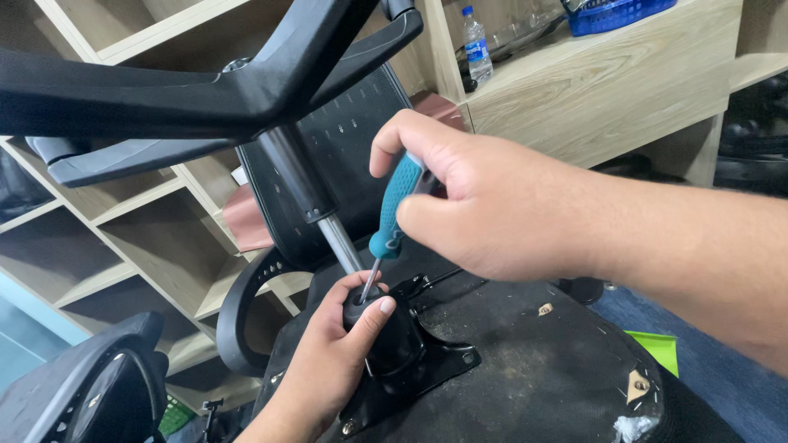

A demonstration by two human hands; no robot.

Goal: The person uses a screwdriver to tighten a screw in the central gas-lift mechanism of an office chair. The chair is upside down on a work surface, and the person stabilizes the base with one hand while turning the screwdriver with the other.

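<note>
Down at the left my left hand (332,361) is wrapped tight around the black cylinder housing (386,336) on the metal mounting plate (427,361), thumb pressed over its top, right where the silver gas-lift column (338,242) meets it. The plate sits on the upturned chair seat underside (533,369), toward its left edge. Moving right, my right hand (484,205) is closed on the teal-handled screwdriver (396,205), tip poking down just beside my left thumb. That's the worry: if the tip slips off, I reckon it jabs my thumb, since they nearly touch. The black star base (205,90) hangs overhead and could swing if I twist hard. Up on the wooden shelf (607,82), a plastic water bottle (475,45) stands, contents hard to tell, and a blue basket (620,15) sits at the top edge, contents hidden.
</note>
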